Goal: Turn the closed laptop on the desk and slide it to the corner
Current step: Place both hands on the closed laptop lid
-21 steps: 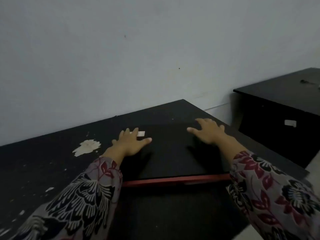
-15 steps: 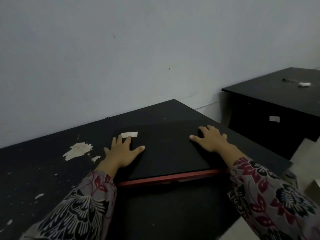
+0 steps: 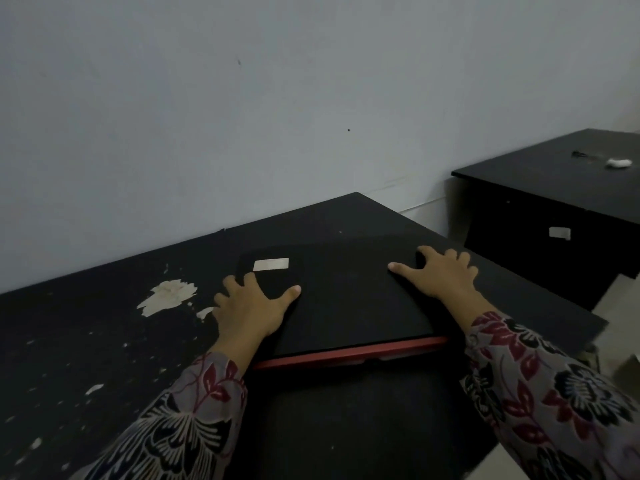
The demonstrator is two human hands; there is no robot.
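Observation:
A closed black laptop (image 3: 346, 296) with a red front edge and a white sticker on its lid lies flat on the black desk (image 3: 104, 358), near the desk's far right corner by the wall. My left hand (image 3: 251, 306) grips the laptop's left edge, thumb on the lid and fingers over the side. My right hand (image 3: 438, 273) holds its right edge the same way, thumb spread across the lid. Both forearms wear floral-patterned sleeves.
The desk's surface has chipped pale patches (image 3: 169, 296) to the left of the laptop. A grey wall (image 3: 277, 116) runs along the desk's back. A second black cabinet (image 3: 554, 209) stands to the right, past a gap, with small items on top.
The laptop has slid away from me toward the far right corner with both hands on it, and my hands have shifted outward from the lid to its side edges.

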